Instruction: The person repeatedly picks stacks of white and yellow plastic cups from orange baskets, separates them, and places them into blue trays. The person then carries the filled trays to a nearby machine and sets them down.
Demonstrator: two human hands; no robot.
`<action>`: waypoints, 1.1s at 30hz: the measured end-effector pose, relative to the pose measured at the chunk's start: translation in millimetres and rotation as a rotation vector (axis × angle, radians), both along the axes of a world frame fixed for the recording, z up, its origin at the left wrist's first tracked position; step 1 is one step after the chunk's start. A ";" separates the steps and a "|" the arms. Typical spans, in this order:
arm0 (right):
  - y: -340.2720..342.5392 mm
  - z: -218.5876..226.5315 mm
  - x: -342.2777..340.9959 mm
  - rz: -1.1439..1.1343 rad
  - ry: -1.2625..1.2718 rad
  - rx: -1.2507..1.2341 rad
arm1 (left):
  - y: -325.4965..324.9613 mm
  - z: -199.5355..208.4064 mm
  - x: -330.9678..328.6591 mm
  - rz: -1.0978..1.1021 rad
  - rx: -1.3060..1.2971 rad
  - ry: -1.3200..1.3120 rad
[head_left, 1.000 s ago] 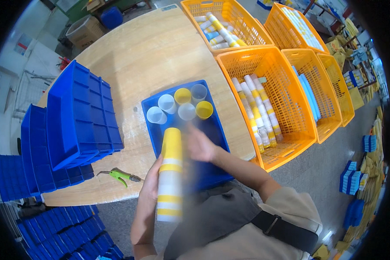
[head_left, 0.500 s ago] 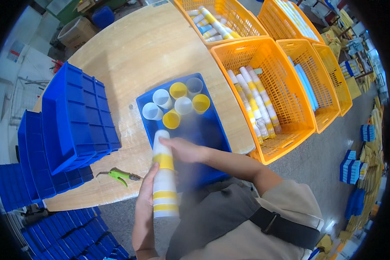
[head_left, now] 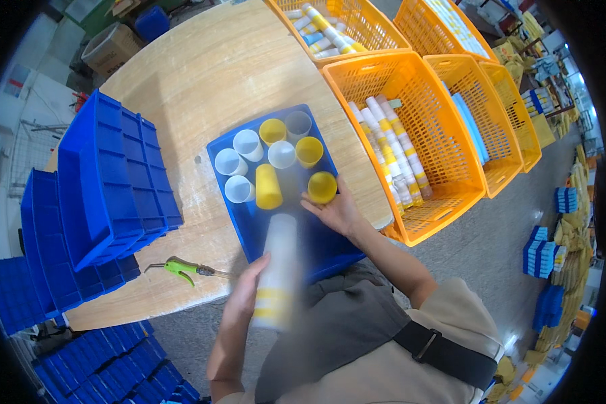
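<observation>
My left hand is wrapped round a long stack of nested white and yellow cups, which is blurred by motion and tilts over the near edge of the blue tray. At the tray's right side, my right hand has its fingers round a yellow cup, whose open mouth faces up. Several more white and yellow cups stand in the far part of the tray, among them a white cup at the left. Beside it, another yellow cup leans or lies on its side. A translucent cup stands in the far right corner.
A green air blow gun lies on the wooden table left of the tray. Stacked blue bins stand at the left. Orange crates border the table's right side, one holding stacks of cups.
My right hand has moved from the stack's top to the tray's right side, now with a yellow cup. A white cup now stands at the left, and the yellow cup beside it has tipped.
</observation>
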State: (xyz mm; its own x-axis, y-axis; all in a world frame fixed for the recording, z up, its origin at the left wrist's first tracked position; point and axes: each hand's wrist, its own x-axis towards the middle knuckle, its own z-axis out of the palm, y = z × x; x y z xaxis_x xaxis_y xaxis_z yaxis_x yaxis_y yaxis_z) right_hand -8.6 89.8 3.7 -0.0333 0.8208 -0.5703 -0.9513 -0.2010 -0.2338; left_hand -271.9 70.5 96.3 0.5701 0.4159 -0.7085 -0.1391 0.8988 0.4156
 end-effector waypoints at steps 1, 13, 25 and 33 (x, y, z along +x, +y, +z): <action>-1.2 4.2 2.7 0.030 0.094 -0.114 | 3.4 -10.5 0.3 -0.014 -0.011 -0.015; 67.4 -74.1 -99.5 0.663 -1.573 0.029 | -35.3 -26.0 -21.2 0.190 -0.201 0.125; 4.1 63.0 -70.8 0.837 -0.269 0.068 | -24.7 -41.1 -27.3 0.265 -0.032 -0.138; 18.0 43.9 -64.9 0.321 0.045 -0.160 | -10.3 -14.6 -24.8 0.247 -0.116 -0.129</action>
